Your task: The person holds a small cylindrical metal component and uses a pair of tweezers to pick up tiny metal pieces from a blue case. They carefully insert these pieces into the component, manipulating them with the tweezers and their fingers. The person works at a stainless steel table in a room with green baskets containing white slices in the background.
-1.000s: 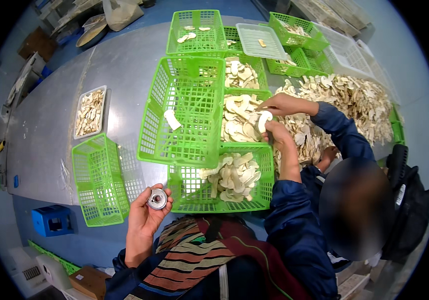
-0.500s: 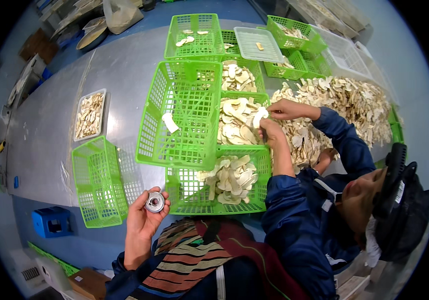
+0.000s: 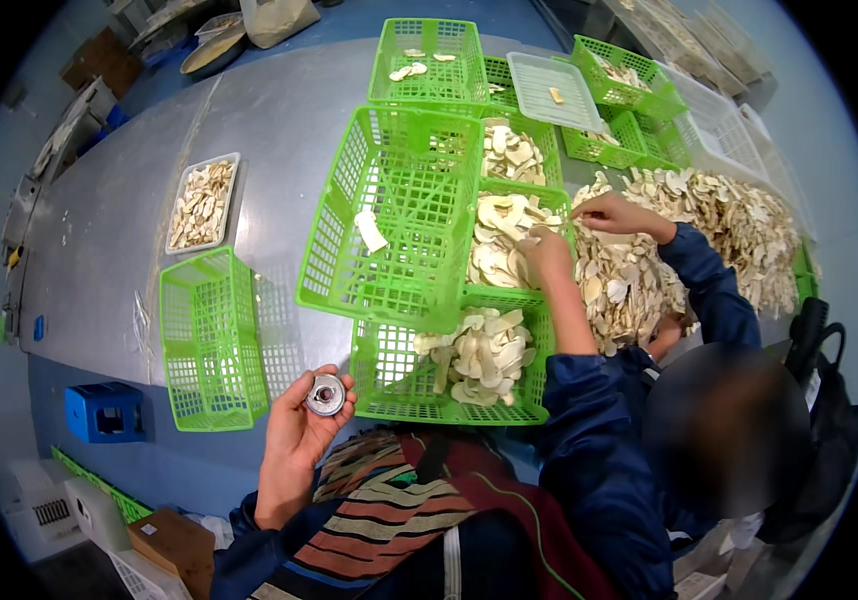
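Note:
My left hand point(image 3: 301, 440) is closed around a round silver metal disc point(image 3: 326, 395) with a small dark centre, at the front edge of the table. My right hand point(image 3: 551, 258) reaches over a green basket point(image 3: 573, 245) of pale mushroom slices point(image 3: 501, 245); its fingers are bent down among the slices, and the tips are hidden. A co-worker's hand point(image 3: 614, 213) is just to its right. A large green basket point(image 3: 324, 240), with a single slice point(image 3: 370, 231) in it, lies left of my right hand. Nearer me another green basket point(image 3: 374, 385) holds a heap of slices point(image 3: 489, 360).
A tall green basket point(image 3: 211, 335) stands at the left table edge. Beyond it is a white tray point(image 3: 234, 200) of slices. A large loose pile of slices point(image 3: 739, 230) covers the right side. A blue stool point(image 3: 104, 413) is on the floor; the co-worker's sleeve point(image 3: 717, 285) is close by.
My view has shifted, so the baskets sit farther right. The slice seen at my right hand's fingers no longer shows; that hand is lower among the slices. My left hand still holds the disc.

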Demonstrator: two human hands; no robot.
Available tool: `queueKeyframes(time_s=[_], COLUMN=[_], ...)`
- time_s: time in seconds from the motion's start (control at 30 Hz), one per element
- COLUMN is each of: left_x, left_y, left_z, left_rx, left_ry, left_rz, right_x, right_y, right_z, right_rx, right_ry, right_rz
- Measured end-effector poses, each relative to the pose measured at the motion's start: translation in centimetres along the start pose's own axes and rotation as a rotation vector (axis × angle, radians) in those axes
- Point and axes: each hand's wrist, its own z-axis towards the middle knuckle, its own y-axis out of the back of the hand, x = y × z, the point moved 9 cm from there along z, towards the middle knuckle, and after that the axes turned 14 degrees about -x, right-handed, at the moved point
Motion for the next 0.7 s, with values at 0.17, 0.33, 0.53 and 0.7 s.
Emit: queueKeyframes(time_s=[0.17, 0.33, 0.53, 0.7], left_x=[-0.4, -0.9, -1.0, -0.6], left_y=[0.4, 1.4, 1.1, 0.6], left_z=[-0.1, 0.2, 0.2, 0.5], left_rx=[-0.003, -0.040, -0.010, -0.002], left_ry=[0.013, -0.001, 0.012, 0.023], left_rz=[-0.030, -0.061, -0.046, -0.022], right_x=[1.6, -1.4, -7.8, -8.7], right_y=[-2.6, -2.2, -1.1, 0.2], right_z=[0.8, 1.5, 1.5, -0.6], right_rx=[0.023, -0.074, 0.097, 0.144], right_ry=[0.176, -0.004, -0.393, -0.499], right_rz=[-0.210, 0.043, 0.684, 0.734])
